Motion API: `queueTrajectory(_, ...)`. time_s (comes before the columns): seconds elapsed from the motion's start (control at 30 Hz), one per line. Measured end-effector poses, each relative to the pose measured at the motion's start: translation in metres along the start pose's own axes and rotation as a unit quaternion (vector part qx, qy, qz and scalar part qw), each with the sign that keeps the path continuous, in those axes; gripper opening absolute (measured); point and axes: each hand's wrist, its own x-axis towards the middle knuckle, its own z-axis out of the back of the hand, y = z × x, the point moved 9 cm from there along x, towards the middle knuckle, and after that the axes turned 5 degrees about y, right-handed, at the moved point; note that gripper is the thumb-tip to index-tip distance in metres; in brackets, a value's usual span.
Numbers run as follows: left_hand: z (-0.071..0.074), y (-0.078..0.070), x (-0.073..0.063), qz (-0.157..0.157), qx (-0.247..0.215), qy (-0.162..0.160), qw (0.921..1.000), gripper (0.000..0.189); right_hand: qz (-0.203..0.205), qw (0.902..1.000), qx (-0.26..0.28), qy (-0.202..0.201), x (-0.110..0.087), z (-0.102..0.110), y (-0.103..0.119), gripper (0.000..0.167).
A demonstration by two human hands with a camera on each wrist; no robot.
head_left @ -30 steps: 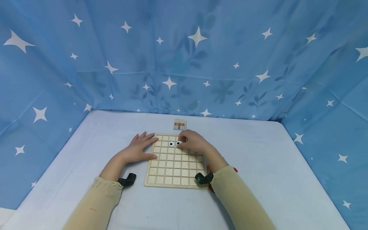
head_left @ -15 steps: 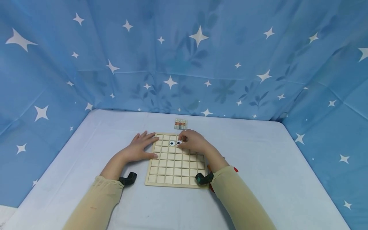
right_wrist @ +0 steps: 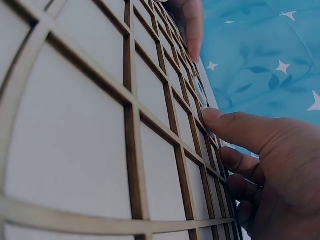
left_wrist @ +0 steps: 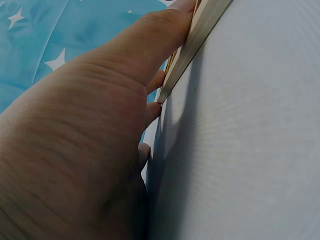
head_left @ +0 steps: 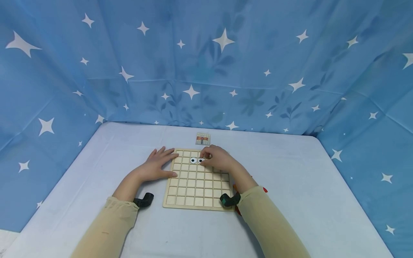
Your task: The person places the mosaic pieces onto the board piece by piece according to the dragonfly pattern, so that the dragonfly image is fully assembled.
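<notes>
A pale wooden grid board (head_left: 191, 191) lies flat on the table, its raised strips forming square cells. Near its far edge sit two round white eye pieces with black dots, side by side. The left eye piece (head_left: 193, 160) shows whole; the right eye piece (head_left: 200, 161) is partly covered by my right hand (head_left: 219, 159), whose thumb and forefinger pinch it at its cell. My left hand (head_left: 156, 166) rests with spread fingers on the board's left edge. In the left wrist view the thumb (left_wrist: 165, 30) lies over the board's side.
Beyond the board lies a small square picture card (head_left: 203, 139) with a grid and an orange design. Red and orange pieces (head_left: 238, 211) show partly beneath the right forearm, beside the board. A blue star-patterned curtain (head_left: 206, 71) surrounds the white table (head_left: 290, 172).
The view shifts very slightly between the first two frames. Both hands stay in place, the right one still at the right eye piece.
</notes>
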Motion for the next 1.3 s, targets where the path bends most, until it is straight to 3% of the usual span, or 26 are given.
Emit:
queueTrajectory(0.4, 0.001, -0.001, -0.001, -0.003, -0.004, 0.001, 1.0, 0.084, 0.003, 0.9999, 0.006, 0.007, 0.0, 0.0, 0.0, 0.018)
queueTrajectory(0.73, 0.0, -0.001, -0.001, -0.006, -0.004, 0.0, 1.0, 0.084, -0.007, 0.9996, 0.017, 0.022, -0.013, 0.01, 0.003, 0.037)
queueTrajectory(1.0, -0.001, -0.002, 0.0, -0.008, -0.005, 0.0, 1.0, 0.085, -0.018, 0.9997, 0.005, -0.017, -0.056, 0.045, -0.013, 0.036)
queueTrajectory(1.3, -0.002, 0.001, 0.0, -0.004, 0.002, -0.001, 1.0, 0.086, -0.047, 0.9972, -0.019, -0.055, -0.119, 0.07, -0.05, 0.029)
